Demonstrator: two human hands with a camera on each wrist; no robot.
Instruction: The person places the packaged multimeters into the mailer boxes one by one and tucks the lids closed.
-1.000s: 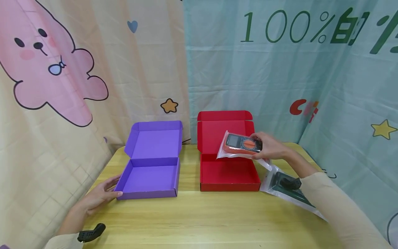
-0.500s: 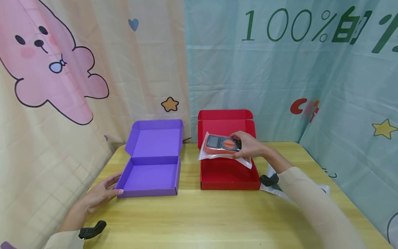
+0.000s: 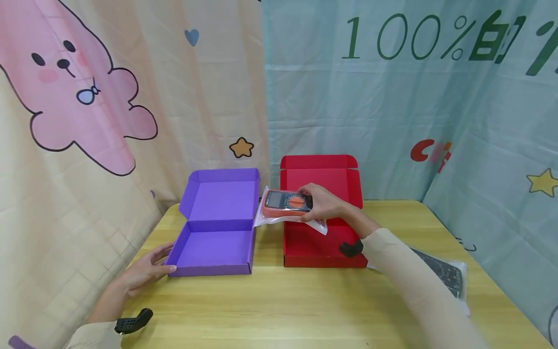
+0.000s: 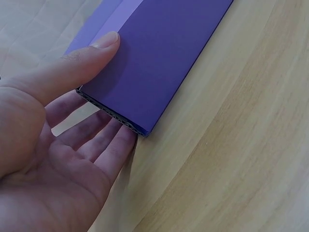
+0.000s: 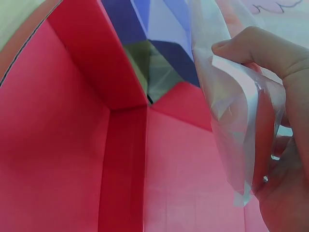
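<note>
In the head view my right hand (image 3: 322, 203) grips an orange-and-black multimeter (image 3: 285, 202) in a clear plastic bag (image 3: 317, 225), held in the air over the left side of the open red box (image 3: 322, 262). The right wrist view shows thumb and fingers around the bagged multimeter (image 5: 263, 135). My left hand (image 3: 146, 272) holds the near left corner of the open purple box (image 3: 213, 269). Up close, the left thumb (image 4: 96, 53) lies on the box's front wall while the other fingers are at its side. No contents show inside the purple box.
A dark item in a clear bag (image 3: 449, 274) lies on the wooden table (image 3: 279, 310) right of the red box, partly hidden by the right sleeve (image 3: 405, 276). Both box lids stand raised against the printed curtain (image 3: 305, 106) behind.
My right hand has carried the bagged multimeter leftward, from the red box's right side to its left edge near the purple box. The left hand stays at the purple box's corner.
</note>
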